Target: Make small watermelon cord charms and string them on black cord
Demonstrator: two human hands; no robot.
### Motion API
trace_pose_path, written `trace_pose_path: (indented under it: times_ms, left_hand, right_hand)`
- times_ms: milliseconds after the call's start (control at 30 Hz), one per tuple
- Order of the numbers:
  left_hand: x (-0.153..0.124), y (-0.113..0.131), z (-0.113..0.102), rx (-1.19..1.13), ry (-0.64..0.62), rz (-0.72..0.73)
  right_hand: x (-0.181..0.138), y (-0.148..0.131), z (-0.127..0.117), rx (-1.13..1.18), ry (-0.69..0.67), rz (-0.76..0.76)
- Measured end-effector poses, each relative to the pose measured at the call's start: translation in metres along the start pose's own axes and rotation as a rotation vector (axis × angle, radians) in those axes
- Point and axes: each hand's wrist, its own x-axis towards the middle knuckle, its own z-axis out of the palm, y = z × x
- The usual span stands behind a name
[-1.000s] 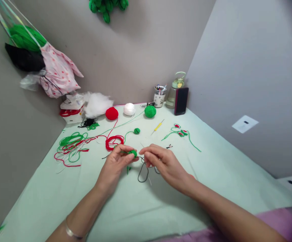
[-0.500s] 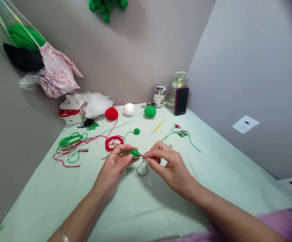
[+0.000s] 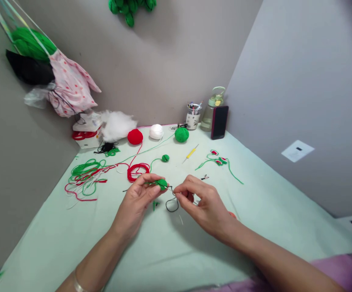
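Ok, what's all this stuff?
yarn piece: 1, green, centre
thread: 1, black, centre
thin rod: 1, pale, centre
yarn balls: 3, red/white/green, back
small ball: 1, green, centre
coil: 1, red, left
yarn tangle: 1, mixed, left
tool: 1, yellow, right
trinkets: several, mixed, right
stuffing: 1, white, back left
bottle: 1, green, back right
pen cup: 1, white, by bottle
phone: 1, black, by bottle
bag: 1, pink, hung left
cluster: 1, green, upper wall
table: 1, pale green, below
left hand: 1, holding yarn piece
right hand: 1, pinching thin rod
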Motion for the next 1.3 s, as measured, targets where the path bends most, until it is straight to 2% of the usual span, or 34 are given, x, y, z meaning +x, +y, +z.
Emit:
trace_pose_path:
  times_ms: [200, 367, 500, 700, 933, 1033, 1167, 1300]
  left_hand:
    - [-0.001, -0.002, -0.001, 0.039, 0.043, 0.002]
    - [0.000, -0.001, 0.002, -0.165, 0.005, -0.099]
    - [-0.002, -0.002, 0.007, -0.230, 0.032, -0.134]
    - [-0.005, -0.011, 0.010, -0.060, 0.066, -0.058]
    - [-0.002, -0.012, 0.003, 0.186, 0.133, 0.084]
    - [-0.002, -0.012, 0.002, 0.211, 0.114, 0.094]
    - [-0.004, -0.013, 0.003, 0.176, 0.092, 0.090]
    - [-0.006, -0.013, 0.007, 0.202, 0.044, 0.108]
  right_hand:
    - [0.002, 0.000, 0.001, 0.069, -0.002, 0.031]
    - [0.007, 0.003, 0.001, 0.208, -0.045, 0.115]
    - [0.009, 0.007, 0.004, 0.384, -0.065, 0.242]
    - [0.012, 0.014, 0.013, 0.534, -0.071, 0.379]
    - [0.015, 0.010, 0.010, 0.740, -0.173, 0.506]
    - [0.011, 0.004, 0.009, 0.623, -0.121, 0.374]
    - [0.007, 0.004, 0.009, 0.197, -0.044, 0.157]
    - [0.010, 0.007, 0.005, 0.072, -0.011, 0.087]
